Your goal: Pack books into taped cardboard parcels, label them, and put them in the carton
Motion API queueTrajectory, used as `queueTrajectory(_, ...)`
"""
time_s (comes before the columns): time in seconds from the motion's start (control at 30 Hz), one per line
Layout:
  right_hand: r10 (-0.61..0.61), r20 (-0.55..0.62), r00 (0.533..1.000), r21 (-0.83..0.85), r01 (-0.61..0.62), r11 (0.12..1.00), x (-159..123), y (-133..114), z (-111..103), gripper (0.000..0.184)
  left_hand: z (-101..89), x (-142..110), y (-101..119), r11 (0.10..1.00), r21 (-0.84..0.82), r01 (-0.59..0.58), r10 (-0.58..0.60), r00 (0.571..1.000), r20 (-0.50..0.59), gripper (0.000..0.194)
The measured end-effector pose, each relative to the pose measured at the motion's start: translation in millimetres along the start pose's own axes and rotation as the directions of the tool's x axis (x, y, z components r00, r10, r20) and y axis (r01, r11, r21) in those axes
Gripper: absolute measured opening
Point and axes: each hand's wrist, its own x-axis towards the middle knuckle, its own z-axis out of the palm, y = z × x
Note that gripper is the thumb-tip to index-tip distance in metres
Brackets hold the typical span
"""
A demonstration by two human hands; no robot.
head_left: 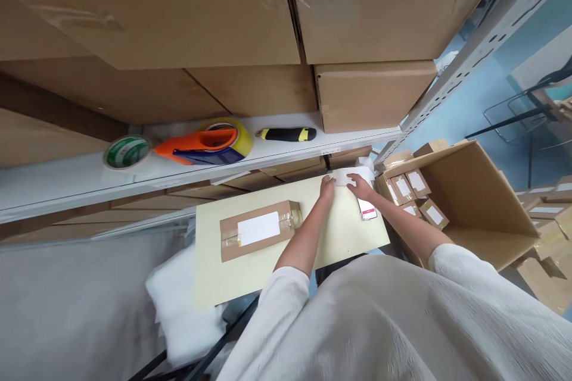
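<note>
At the far end of a cream tabletop [344,241], a white paper-like sheet [342,176] lies between my two hands. My left hand [328,187] has its fingers curled together on the sheet's left end. Over the right part of the sheet, my right hand [360,186] has its thumb and fingers apart, with the fingertips touching or just above it. A phone [367,209] with a white and pink screen lies close below my right hand. Left of my forearm rests a taped cardboard box [230,238] bearing a blank-looking white label [259,228].
A shelf [286,152] in front carries an orange tape dispenser [201,146], a tape roll [127,153], a black-yellow utility knife [286,134] and large cartons [375,95]. An open carton [487,202] with small labelled boxes stands right. White wrapping material [183,303] hangs at the left.
</note>
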Motion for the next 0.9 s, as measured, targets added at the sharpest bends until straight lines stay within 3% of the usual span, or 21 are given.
queueTrajectory(0.1, -0.012, -0.021, 1.0, -0.03, 0.012, 0.999, 10, -3, 3, 0.063, 11.8, -7, 3, 0.99, -0.056, 0.128, -0.128, 0.992, 0.003, 0.046)
queueTrajectory(0.17, 0.018, -0.027, 0.999, -0.067, -0.02, 0.998, 16, -5, 6, 0.066, 17.3, -9, 4, 0.986, -0.081, 0.143, -0.142, 0.99, 0.021, 0.045)
queueTrajectory(0.3, 0.194, -0.039, 0.98, -0.104, -0.197, 0.975, 31, -11, 11, 0.075, 20.7, -8, 4, 0.982, -0.112, 0.152, -0.147, 0.988, 0.05, 0.045)
queueTrajectory(0.4, 0.251, -0.053, 0.967, -0.168, -0.256, 0.952, 41, -14, 12, 0.06, 16.6, -8, 0, 0.973, -0.153, 0.174, -0.164, 0.984, 0.075, 0.046)
queueTrajectory(0.53, 0.208, -0.11, 0.972, -0.275, -0.231, 0.933, 41, -9, 4, 0.034, 4.5, -10, -10, 0.981, -0.095, 0.167, -0.159, 0.983, 0.087, 0.043)
queueTrajectory(0.67, 0.176, -0.204, 0.963, -0.295, -0.232, 0.927, 26, -3, -15, 0.044, -0.1, -7, -18, 0.994, 0.082, 0.068, -0.067, 0.998, -0.006, 0.025)
queueTrajectory(0.77, 0.139, -0.194, 0.971, -0.371, -0.203, 0.906, 12, -1, -29, 0.055, 12.3, 1, -18, 0.994, 0.105, 0.031, -0.031, 1.0, -0.002, 0.021)
queueTrajectory(0.9, 0.173, -0.11, 0.979, -0.45, -0.204, 0.87, 3, 3, -37, 0.048, 41.5, 9, -11, 0.997, 0.009, 0.079, -0.08, 0.995, 0.057, 0.028)
